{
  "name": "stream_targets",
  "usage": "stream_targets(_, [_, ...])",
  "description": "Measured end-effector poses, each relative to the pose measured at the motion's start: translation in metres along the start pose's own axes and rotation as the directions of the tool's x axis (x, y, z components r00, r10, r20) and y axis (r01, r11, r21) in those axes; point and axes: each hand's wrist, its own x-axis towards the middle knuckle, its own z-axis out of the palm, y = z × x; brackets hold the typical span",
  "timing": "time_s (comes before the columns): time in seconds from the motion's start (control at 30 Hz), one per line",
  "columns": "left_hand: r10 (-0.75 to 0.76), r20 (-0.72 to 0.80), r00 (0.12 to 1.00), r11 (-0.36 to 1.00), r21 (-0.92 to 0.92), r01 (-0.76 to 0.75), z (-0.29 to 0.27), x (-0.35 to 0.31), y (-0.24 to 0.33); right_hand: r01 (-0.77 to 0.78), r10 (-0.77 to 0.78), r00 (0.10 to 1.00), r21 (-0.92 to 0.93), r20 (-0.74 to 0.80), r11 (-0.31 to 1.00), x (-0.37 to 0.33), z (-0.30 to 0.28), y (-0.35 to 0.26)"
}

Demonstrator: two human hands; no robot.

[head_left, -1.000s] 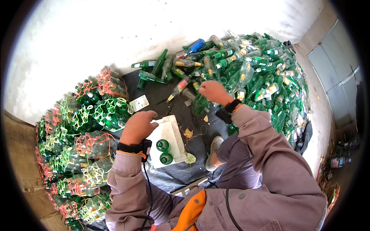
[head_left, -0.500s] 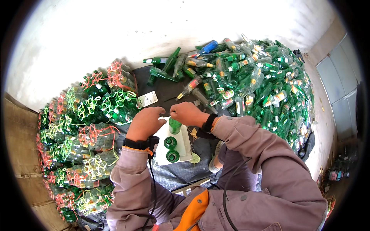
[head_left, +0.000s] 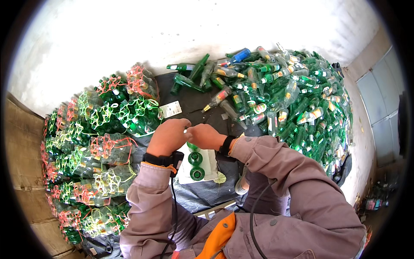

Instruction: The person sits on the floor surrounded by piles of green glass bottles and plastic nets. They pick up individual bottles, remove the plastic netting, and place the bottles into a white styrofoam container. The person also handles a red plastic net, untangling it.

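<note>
Green bottles [head_left: 196,166] under both hands [head_left: 189,134]

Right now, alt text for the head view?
Left hand and right hand meet above a white holder with upright green bottles. Bundles of netted bottles stack on the left; a heap of loose bottles lies on the right.

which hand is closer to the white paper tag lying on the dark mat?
Left. The left hand sits just below and right of the white paper tag on the dark mat. The right hand is farther right, beyond the left hand's fingertips.
</note>
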Motion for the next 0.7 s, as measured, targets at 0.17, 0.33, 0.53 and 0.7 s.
stream_targets(0.17, [0.012,-0.018,1.000,1.000,0.002,-0.012,0.002,-0.001,-0.005,0.002,-0.003,0.999,0.051,0.034,0.999,-0.003,0.008,-0.004])
stream_targets(0.33, [0.008,-0.009,1.000,1.000,0.008,-0.008,0.002,-0.001,-0.002,-0.005,0.002,0.994,0.026,0.110,1.000,0.000,0.003,-0.002])
stream_targets(0.53, [-0.017,0.010,1.000,1.000,-0.005,0.017,0.001,-0.001,0.000,0.025,-0.036,0.989,0.081,0.140,0.996,0.000,0.004,0.006])
stream_targets(0.7, [-0.016,0.008,1.000,1.000,0.003,0.016,0.003,0.000,0.000,0.043,-0.066,0.984,0.141,0.165,0.989,-0.001,0.001,0.013])
